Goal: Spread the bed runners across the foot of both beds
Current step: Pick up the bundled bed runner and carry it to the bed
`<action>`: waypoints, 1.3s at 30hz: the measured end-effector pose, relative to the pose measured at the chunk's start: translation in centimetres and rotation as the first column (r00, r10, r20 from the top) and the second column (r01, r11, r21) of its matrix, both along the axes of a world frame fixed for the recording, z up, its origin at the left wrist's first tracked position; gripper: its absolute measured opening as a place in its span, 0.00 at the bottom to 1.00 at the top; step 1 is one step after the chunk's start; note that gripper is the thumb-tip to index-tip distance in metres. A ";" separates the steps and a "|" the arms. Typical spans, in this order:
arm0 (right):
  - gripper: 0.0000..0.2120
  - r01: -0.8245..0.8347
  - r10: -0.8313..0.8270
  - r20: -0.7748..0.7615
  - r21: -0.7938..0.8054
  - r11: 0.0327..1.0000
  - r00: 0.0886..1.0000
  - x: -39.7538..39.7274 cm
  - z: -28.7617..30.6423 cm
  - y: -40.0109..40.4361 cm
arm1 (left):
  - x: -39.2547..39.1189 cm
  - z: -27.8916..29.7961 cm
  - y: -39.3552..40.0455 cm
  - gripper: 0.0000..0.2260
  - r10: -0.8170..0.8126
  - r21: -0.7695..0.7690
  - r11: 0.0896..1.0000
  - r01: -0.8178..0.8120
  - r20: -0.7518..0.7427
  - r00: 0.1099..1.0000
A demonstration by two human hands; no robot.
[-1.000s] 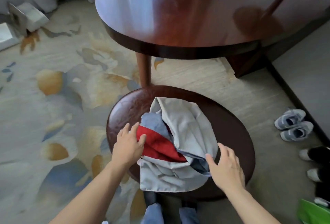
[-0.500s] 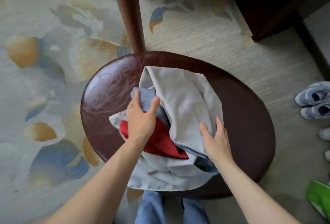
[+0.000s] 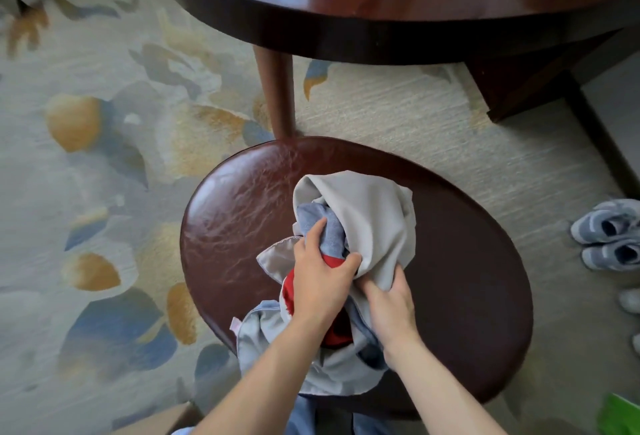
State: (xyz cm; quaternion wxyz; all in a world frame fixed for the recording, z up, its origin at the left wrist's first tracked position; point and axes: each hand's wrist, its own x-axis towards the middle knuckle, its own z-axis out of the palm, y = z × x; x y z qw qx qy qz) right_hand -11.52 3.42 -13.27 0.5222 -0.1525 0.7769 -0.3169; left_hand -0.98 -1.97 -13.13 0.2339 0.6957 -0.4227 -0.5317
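Step in hand looks like pickup: bundled bed runners [image 3: 363, 226], grey, blue and red, sit lower centre on the round stool [image 3: 467, 261]. Left hand [image 3: 320, 277] and right hand [image 3: 391, 310] both clutch the cloth. Next: lift, carry to beds. No bed in frame; runner count unclear, folds hide fingertips.

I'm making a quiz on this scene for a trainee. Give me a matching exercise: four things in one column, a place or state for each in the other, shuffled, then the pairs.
Things:
1. runners
2. sneakers
3. left hand
4. table

Places or states:
A. on the carpet at the right edge
B. bunched on the round stool
C. beyond the stool, at the top of the view
D. gripping grey and blue cloth

Pairs: 1-B, 2-A, 3-D, 4-C
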 end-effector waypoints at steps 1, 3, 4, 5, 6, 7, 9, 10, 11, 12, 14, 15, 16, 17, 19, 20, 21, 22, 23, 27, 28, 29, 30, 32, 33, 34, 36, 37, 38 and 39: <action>0.26 -0.008 0.008 -0.004 -0.015 1.000 1.000 0.5 0.6 -0.2 | 0.5 0.7 -0.1 0.35 0.011 -0.001 1.000 -0.011 0.003 1.000; 0.24 -0.044 0.042 -0.027 -0.050 0.998 0.999 1.4 2.2 -0.8 | 1.8 2.2 -0.3 0.35 0.051 -0.007 0.999 -0.051 -0.001 0.999; 0.22 -0.073 0.071 -0.041 -0.069 0.995 0.997 2.1 3.2 -1.2 | 2.6 3.2 -0.4 0.35 0.076 -0.015 0.997 -0.076 -0.005 0.997; 0.20 -0.101 0.097 -0.051 -0.084 0.991 0.994 2.7 4.2 -1.6 | 3.4 4.1 -0.4 0.36 0.098 -0.022 0.995 -0.098 -0.006 0.995; 0.18 -0.132 0.126 -0.061 -0.099 0.986 0.990 3.3 5.2 -1.9 | 4.1 5.2 -0.3 0.36 0.121 -0.029 0.992 -0.121 -0.007 0.993; 0.17 -0.166 0.159 -0.069 -0.115 0.979 0.985 4.1 6.5 -2.2 | 5.0 6.4 -0.3 0.36 0.150 -0.036 0.988 -0.151 -0.007 0.989; 0.15 -0.243 0.233 -0.083 -0.148 0.959 0.969 5.9 9.2 -2.7 | 6.9 9.2 -0.1 0.36 0.218 -0.054 0.974 -0.218 -0.003 0.976; 0.15 -0.285 0.274 -0.085 -0.167 0.944 0.958 6.9 10.7 -2.9 | 8.1 10.8 0.2 0.36 0.252 -0.068 0.966 -0.251 -0.001 0.968; 0.15 -0.326 0.316 -0.085 -0.187 0.927 0.945 7.9 12.1 -3.0 | 9.3 12.2 0.6 0.36 0.284 -0.085 0.955 -0.283 0.003 0.959; 0.14 -0.369 0.359 -0.086 -0.206 0.906 0.929 8.9 13.3 -2.9 | 10.5 13.7 1.2 0.35 0.321 -0.099 0.943 -0.319 0.008 0.947; 0.14 -0.464 0.451 -0.109 -0.231 0.855 0.886 10.9 15.7 -2.5 | 12.7 16.7 2.8 0.34 0.408 -0.135 0.905 -0.404 0.007 0.913; 0.14 -0.509 0.493 -0.125 -0.248 0.825 0.861 12.0 17.1 -2.2 | 13.9 18.2 3.8 0.34 0.456 -0.162 0.879 -0.449 0.008 0.890; 0.15 -0.552 0.535 -0.139 -0.269 0.790 0.833 13.3 18.6 -1.8 | 15.1 19.8 4.9 0.35 0.507 -0.191 0.847 -0.495 0.016 0.862; 0.17 -0.594 0.578 -0.148 -0.291 0.750 0.803 14.6 20.1 -1.4 | 16.2 21.4 6.0 0.35 0.561 -0.224 0.810 -0.542 0.023 0.828; 0.22 -0.668 0.664 -0.147 -0.334 0.664 0.733 17.5 22.7 0.1 | 18.7 24.2 8.9 0.35 0.667 -0.293 0.718 -0.632 0.030 0.744; 0.24 -0.704 0.707 -0.151 -0.359 0.613 0.691 19.0 24.0 1.0 | 19.9 25.6 10.5 0.34 0.715 -0.320 0.669 -0.670 0.033 0.699; 0.25 -0.734 0.747 -0.151 -0.384 0.560 0.648 20.6 25.4 2.0 | 21.1 27.0 12.2 0.34 0.759 -0.345 0.618 -0.707 0.026 0.651; 0.26 -0.759 0.783 -0.150 -0.408 0.507 0.604 22.1 26.6 3.2 | 22.3 28.2 14.1 0.33 0.799 -0.373 0.564 -0.737 0.020 0.601; 0.26 -0.779 0.813 -0.157 -0.431 0.455 0.561 23.7 27.7 4.6 | 23.5 29.4 16.2 0.33 0.833 -0.395 0.511 -0.763 0.009 0.553; 0.30 -0.854 0.929 -0.190 -0.482 0.195 0.319 30.0 31.9 13.3 | 27.8 33.5 27.6 0.34 0.948 -0.463 0.274 -0.843 -0.018 0.318; 0.29 -0.856 0.941 -0.208 -0.500 0.131 0.265 31.5 32.6 16.1 | 28.6 34.3 31.0 0.34 0.966 -0.466 0.216 -0.858 -0.026 0.257; 0.27 -0.848 0.947 -0.192 -0.515 0.127 0.258 31.8 32.5 16.8 | 28.8 34.8 32.0 0.35 0.969 -0.467 0.215 -0.858 -0.011 0.249; 0.25 -0.844 0.960 -0.181 -0.530 0.087 0.213 32.7 33.0 18.7 | 29.1 35.2 34.3 0.35 0.980 -0.474 0.176 -0.863 0.003 0.198; 0.22 -0.830 0.975 -0.213 -0.554 -0.069 0.061 35.3 34.6 26.2 | 29.7 36.2 42.7 0.36 0.999 -0.479 0.011 -0.878 -0.040 0.034; 0.21 -0.820 0.978 -0.206 -0.564 -0.095 0.028 35.7 34.8 28.1 | 29.8 36.7 44.9 0.35 0.999 -0.491 -0.019 -0.871 -0.046 0.004; 0.21 -0.806 0.978 -0.207 -0.573 -0.150 -0.035 36.4 35.5 31.2 | 29.8 37.3 48.2 0.35 0.997 -0.502 -0.072 -0.862 -0.036 -0.062; 0.22 -0.753 0.953 -0.248 -0.592 -0.289 -0.171 37.6 36.7 39.2 | 29.6 37.7 56.5 0.33 0.974 -0.524 -0.217 -0.824 -0.063 -0.217; 0.21 -0.717 0.937 -0.256 -0.605 -0.348 -0.238 38.0 37.2 43.1 | 29.4 38.0 60.6 0.32 0.955 -0.533 -0.284 -0.797 -0.082 -0.285; 0.21 -0.682 0.916 -0.267 -0.611 -0.401 -0.300 38.3 37.6 47.0 | 28.9 38.5 64.6 0.31 0.932 -0.539 -0.344 -0.768 -0.099 -0.348; 0.20 -0.647 0.895 -0.274 -0.621 -0.444 -0.352 38.5 37.9 51.0 | 28.4 38.5 68.6 0.30 0.908 -0.545 -0.395 -0.739 -0.110 -0.404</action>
